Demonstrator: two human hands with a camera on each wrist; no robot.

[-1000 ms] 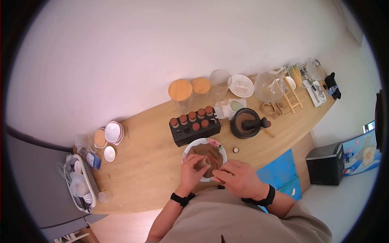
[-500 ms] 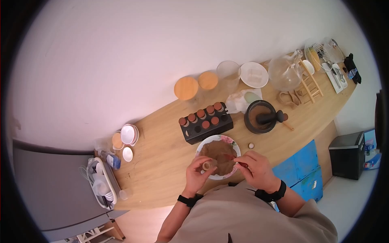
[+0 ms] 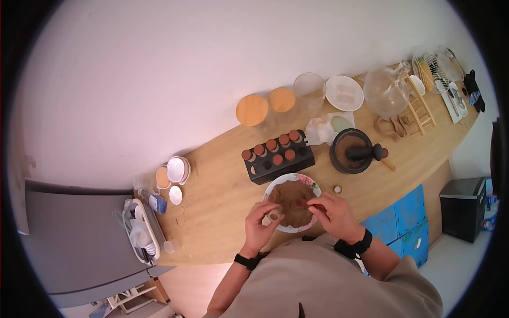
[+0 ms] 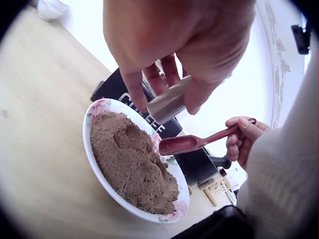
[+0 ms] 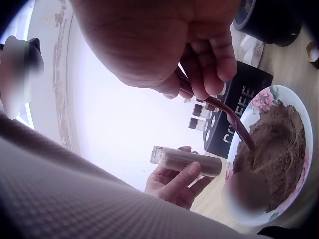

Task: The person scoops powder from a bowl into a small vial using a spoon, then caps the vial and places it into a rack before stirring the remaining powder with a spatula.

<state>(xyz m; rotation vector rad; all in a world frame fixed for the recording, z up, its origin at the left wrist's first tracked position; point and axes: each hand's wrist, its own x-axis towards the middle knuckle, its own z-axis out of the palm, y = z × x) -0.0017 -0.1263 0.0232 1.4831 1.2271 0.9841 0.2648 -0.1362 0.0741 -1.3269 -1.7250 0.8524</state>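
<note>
The left hand (image 3: 259,229) grips a small clear tube (image 4: 170,102) with brown powder in it, above the near left of a floral-rimmed bowl (image 3: 273,185). Brown powder (image 4: 130,159) is heaped in the bowl. The right hand (image 3: 338,216) pinches the handle of a dark red scoop (image 4: 180,145), whose hollow end looks nearly empty in the left wrist view. In the right wrist view the scoop (image 5: 240,130) points down at the powder. Behind the bowl stands a black rack (image 3: 281,168) holding several brown-capped tubes.
A black mortar (image 3: 339,165) with its pestle stands right of the rack; a small round cap (image 3: 338,188) lies before it. Farther back are wooden-lidded jars (image 3: 252,109), a white plate (image 3: 344,93) and a glass vessel (image 3: 383,95). Small bowls (image 3: 176,195) and a dish rack (image 3: 150,228) sit left.
The head view has shifted, so the table's things appear farther right. The scoop has drawn away from the tube toward the bowl's right side, and the hands have parted.
</note>
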